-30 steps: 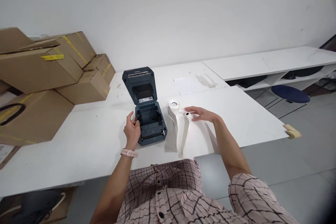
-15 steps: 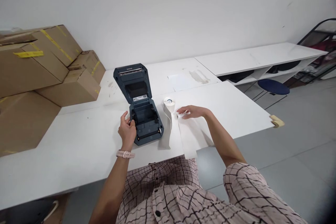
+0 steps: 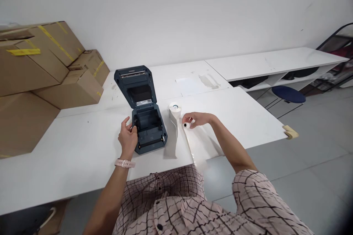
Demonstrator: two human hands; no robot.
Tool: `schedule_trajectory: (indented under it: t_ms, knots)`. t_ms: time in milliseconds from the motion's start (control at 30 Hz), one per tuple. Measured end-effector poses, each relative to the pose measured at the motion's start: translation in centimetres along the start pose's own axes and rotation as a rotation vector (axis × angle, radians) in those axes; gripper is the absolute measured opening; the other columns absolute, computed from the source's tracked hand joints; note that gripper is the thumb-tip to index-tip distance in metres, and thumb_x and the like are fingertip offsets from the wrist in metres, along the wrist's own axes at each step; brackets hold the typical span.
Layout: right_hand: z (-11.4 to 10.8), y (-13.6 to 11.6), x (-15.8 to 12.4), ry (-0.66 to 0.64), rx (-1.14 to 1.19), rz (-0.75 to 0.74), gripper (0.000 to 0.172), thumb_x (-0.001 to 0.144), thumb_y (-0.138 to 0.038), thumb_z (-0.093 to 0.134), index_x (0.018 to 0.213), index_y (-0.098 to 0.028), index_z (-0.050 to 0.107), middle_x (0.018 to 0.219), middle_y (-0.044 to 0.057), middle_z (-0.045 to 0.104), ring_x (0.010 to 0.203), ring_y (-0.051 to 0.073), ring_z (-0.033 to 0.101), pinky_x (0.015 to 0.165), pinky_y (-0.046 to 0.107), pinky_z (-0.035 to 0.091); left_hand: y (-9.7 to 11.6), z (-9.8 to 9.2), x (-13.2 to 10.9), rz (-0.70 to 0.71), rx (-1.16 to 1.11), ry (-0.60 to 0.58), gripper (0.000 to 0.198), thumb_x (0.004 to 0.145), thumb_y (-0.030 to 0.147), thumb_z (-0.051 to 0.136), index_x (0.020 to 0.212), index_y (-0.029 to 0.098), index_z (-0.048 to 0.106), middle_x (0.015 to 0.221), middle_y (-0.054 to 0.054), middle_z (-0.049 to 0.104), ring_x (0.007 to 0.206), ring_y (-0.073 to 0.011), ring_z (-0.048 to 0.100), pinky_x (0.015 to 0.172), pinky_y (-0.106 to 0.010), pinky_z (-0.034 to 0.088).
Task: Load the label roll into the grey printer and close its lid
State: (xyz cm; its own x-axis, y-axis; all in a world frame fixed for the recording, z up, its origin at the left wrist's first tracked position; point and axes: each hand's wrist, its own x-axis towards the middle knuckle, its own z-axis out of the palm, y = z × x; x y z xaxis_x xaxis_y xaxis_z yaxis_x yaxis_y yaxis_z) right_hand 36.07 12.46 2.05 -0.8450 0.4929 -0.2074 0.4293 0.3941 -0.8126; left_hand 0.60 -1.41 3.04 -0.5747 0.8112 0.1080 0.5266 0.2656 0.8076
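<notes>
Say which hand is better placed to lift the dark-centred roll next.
Probably the right hand: it is at the dark-centred roll, while the left hand is at the left side of the open printer, farther from that roll.

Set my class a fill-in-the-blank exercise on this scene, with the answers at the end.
The printer stands with its lid ____.
The hand holding the small roll is the ____ one.
The pink band is on the ____ arm.
The stool's seat is ____.

Missing words: open; right; left; blue.
</notes>
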Motion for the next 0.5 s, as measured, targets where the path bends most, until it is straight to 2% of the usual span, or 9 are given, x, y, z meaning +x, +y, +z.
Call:
schedule_trajectory:
  t_ms: [100, 200, 333, 433, 500]
  knots:
    - [0.4, 1.0, -1.3, 0.15, 0.25, -0.059, 0.042, 0.073, -0.02, 0.074, 0.114, -0.022, 0.063, 0.113, 0.005, 0.064, 0.103, 0.019, 0.06, 0.096, 0.038, 0.047, -0.1, 0.1, 0.1, 0.007, 0.003, 0.01, 0.057, 0.085, 0.025, 0.06, 0.141, 0.027, 0.053, 0.113, -0.009, 0.076, 0.108, -0.0257, 0.071, 0.1, -0.043, 0.05]
    - [1.6, 2.1, -1.2, 0.291, 0.404, -0.12, 0.054, 0.073, -0.022, 0.078, 0.123, -0.023, 0.058, 0.116, 0.005, 0.063, 0.109, 0.019, 0.058, 0.098, 0.038, 0.045, -0.4, 0.2, 0.2, 0.003, -0.005, 0.014, 0.056, 0.085, 0.025, 0.06, 0.14, 0.027, 0.054, 0.112, -0.009, 0.076, 0.107, -0.0247, 0.071, 0.099, -0.041, 0.051]
    - [2.7, 3.0, -0.8, 0.3, 0.497, -0.146, 0.07, 0.072, -0.026, 0.081, 0.136, -0.023, 0.053, 0.118, 0.006, 0.064, 0.108, 0.019, 0.06, 0.095, 0.038, 0.048, -0.4, 0.3, 0.2, -0.003, -0.034, 0.02, 0.056, 0.084, 0.025, 0.061, 0.14, 0.028, 0.054, 0.112, -0.008, 0.076, 0.104, -0.0233, 0.072, 0.1, -0.041, 0.05]
    - [2.2, 3.2, -1.8, 0.266, 0.504, -0.127, 0.076, 0.072, -0.027, 0.082, 0.142, -0.026, 0.052, 0.134, 0.009, 0.062, 0.123, 0.023, 0.057, 0.107, 0.043, 0.044, -0.3, 0.2, 0.1, -0.011, -0.047, 0.018, 0.057, 0.085, 0.024, 0.061, 0.141, 0.027, 0.054, 0.113, -0.009, 0.075, 0.107, -0.0239, 0.071, 0.102, -0.042, 0.05]
    - [1.0, 3.2, -2.6, 0.317, 0.521, -0.126, 0.073, 0.076, -0.03, 0.081, 0.143, -0.03, 0.052, 0.147, 0.009, 0.055, 0.136, 0.025, 0.051, 0.114, 0.047, 0.039, -0.3, 0.1, 0.1, -0.015, -0.041, 0.008, 0.058, 0.085, 0.024, 0.062, 0.142, 0.027, 0.053, 0.114, -0.009, 0.075, 0.11, -0.0242, 0.07, 0.102, -0.042, 0.049]
